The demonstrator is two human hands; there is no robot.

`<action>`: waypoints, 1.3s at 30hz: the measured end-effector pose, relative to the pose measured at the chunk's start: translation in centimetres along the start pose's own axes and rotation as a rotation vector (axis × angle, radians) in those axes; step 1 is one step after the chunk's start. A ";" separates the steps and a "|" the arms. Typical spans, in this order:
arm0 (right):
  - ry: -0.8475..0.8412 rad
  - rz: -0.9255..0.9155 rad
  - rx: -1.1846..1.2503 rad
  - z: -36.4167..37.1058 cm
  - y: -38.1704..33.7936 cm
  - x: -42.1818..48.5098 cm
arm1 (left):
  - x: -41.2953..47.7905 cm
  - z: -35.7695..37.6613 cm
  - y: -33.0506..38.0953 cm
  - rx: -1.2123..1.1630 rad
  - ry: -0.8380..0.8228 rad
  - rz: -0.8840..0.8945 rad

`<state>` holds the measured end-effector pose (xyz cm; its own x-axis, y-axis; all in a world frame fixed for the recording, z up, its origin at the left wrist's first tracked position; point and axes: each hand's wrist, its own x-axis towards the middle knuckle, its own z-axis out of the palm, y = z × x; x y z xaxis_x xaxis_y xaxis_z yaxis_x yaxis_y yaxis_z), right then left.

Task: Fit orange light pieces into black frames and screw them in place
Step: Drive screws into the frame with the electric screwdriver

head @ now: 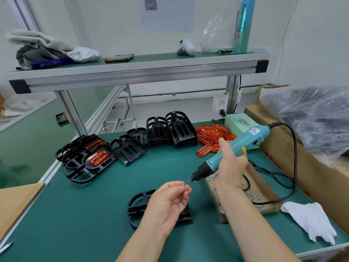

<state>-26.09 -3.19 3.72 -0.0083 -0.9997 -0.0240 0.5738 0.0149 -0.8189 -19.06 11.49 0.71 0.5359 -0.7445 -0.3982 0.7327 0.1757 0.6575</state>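
No words or numbers can be read. Above the shelf (132, 69), a paper sheet (168, 19) on the wall bears a blurred code square (150, 3). Below the shelf, the electric screwdriver (236, 148) carries a white label (254, 131) with print too small to read, and a yellow sticker (244, 149).

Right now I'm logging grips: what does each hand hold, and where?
The right hand grips the screwdriver round the middle of its body. The left hand pinches a screw in its fingertips, at the bit.
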 end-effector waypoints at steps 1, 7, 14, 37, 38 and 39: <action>-0.002 -0.009 -0.005 0.0 0.0 0.0 | 0.0 -0.1 0.0 0.009 0.003 0.017; -0.007 -0.046 -0.053 0.4 0.1 -0.4 | -0.2 -0.3 -0.6 0.205 0.045 0.227; 0.055 0.015 -0.099 1.0 0.3 -0.6 | -1.0 0.3 -1.6 0.481 0.151 0.522; -0.096 -0.190 -0.289 1.1 2.0 -0.8 | 1.0 -5.1 3.4 1.913 -0.095 0.506; -0.112 -0.220 -0.334 1.1 2.2 -1.0 | 1.3 -5.4 3.3 2.049 -0.148 0.418; -0.125 -0.255 -0.377 1.0 2.4 -1.2 | 1.5 -5.7 3.1 2.135 -0.174 0.355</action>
<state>-23.89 -1.93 2.36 0.0012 -0.9669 0.2553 0.2284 -0.2483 -0.9414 -13.57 14.56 -1.52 0.3835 -0.9084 -0.1667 -0.8768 -0.4148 0.2432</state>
